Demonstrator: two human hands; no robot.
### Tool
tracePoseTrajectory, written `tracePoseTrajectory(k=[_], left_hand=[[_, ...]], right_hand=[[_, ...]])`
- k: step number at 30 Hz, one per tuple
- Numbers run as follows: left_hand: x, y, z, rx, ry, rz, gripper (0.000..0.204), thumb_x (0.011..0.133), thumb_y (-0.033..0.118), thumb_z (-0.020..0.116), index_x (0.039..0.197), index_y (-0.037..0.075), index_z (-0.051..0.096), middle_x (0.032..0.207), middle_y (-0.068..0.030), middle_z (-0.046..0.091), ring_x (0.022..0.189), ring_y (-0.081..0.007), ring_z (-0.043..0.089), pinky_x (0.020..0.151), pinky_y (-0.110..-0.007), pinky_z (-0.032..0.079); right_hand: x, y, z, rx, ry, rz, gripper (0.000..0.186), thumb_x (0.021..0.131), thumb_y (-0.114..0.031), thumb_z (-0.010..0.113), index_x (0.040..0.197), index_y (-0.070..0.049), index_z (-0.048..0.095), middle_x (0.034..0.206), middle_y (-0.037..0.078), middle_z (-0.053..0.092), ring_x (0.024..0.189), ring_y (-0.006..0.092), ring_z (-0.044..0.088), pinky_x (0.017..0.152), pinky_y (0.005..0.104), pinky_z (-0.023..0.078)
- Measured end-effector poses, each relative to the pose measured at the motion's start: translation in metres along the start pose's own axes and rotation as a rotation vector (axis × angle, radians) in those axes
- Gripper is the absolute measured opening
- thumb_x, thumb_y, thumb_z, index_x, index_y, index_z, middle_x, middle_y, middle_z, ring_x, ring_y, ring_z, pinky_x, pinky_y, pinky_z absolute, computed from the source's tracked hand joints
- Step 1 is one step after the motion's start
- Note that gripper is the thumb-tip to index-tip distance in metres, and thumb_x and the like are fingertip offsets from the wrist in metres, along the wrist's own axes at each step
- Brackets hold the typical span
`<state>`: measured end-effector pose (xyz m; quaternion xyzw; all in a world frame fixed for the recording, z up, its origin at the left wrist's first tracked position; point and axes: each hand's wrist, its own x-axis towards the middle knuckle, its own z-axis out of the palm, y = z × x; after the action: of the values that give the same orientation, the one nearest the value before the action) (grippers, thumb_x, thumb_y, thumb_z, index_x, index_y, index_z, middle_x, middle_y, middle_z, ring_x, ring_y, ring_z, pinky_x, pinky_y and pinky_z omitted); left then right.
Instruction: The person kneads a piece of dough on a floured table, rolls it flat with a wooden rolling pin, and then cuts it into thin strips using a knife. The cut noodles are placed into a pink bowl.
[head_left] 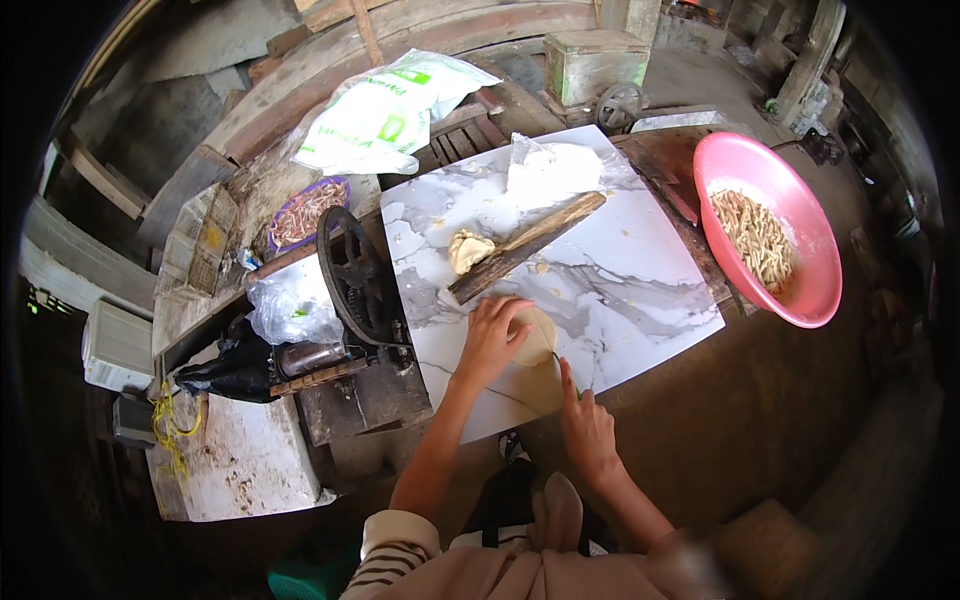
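Observation:
A flat round of pale dough [540,338] lies near the front edge of a marble-patterned board [640,290]. Across its left side rests my left hand [490,338], fingers and thumb apart and pressing lightly on it. My right hand [588,428] is closed round a knife [556,356], with the index finger stretched along it. The knife's thin tip meets the right edge of the dough; a bit of green handle shows under the fingers. Beyond my left hand lie a rough wooden plank [525,250] and a lump of dough [468,251].
A clear bag of white flour [555,172] sits at the board's far side. To the right stands a pink basin [822,240] of cut dough strips. On the left are a hand-wheel machine [350,275], a purple basket [308,213] and a large white-and-green sack [385,115].

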<state>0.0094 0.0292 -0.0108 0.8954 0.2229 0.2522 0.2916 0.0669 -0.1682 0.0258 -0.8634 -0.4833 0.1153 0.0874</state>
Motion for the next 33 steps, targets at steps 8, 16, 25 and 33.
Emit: tracePoseTrajectory(k=[8,16,25,33], left_hand=[[0.018,0.002,-0.002,0.214,-0.071,0.123,0.024,0.079,0.024,0.069,0.101,0.015,0.062,0.105,-0.003,0.051,0.105,-0.0249,0.045,0.09,-0.041,0.036],[0.05,-0.003,-0.007,0.156,-0.284,0.172,0.021,0.069,0.02,0.074,0.083,0.012,0.061,0.097,-0.002,0.055,0.105,-0.025,0.044,0.09,-0.043,0.037],[0.055,0.001,-0.016,-0.134,-0.257,0.164,0.015,0.074,0.01,0.071,0.083,0.009,0.06,0.083,-0.0027,0.065,0.09,-0.0227,0.055,0.081,-0.034,0.044],[0.049,0.002,-0.048,-0.27,0.262,-0.036,0.015,0.077,0.009,0.072,0.086,0.005,0.061,0.079,-0.0043,0.065,0.074,-0.0198,0.055,0.069,-0.031,0.047]], right_hand=[[0.031,0.033,-0.026,0.046,0.151,-0.007,0.067,0.079,-0.004,0.055,0.142,-0.015,0.035,0.082,0.017,0.062,0.065,0.0339,0.063,0.055,0.0444,0.053],[0.126,0.063,-0.001,-0.014,0.383,-0.13,0.062,0.078,-0.001,0.054,0.138,-0.011,0.042,0.092,0.015,0.06,0.093,0.0304,0.054,0.077,0.0425,0.049],[0.116,0.036,-0.008,0.22,0.462,-0.492,0.048,0.081,-0.013,0.065,0.126,-0.009,0.051,0.106,0.011,0.059,0.099,0.0289,0.051,0.084,0.0438,0.042],[0.174,0.007,-0.024,0.734,0.277,-0.335,0.019,0.075,-0.011,0.074,0.09,-0.005,0.064,0.077,0.01,0.066,0.071,0.027,0.058,0.065,0.0371,0.048]])
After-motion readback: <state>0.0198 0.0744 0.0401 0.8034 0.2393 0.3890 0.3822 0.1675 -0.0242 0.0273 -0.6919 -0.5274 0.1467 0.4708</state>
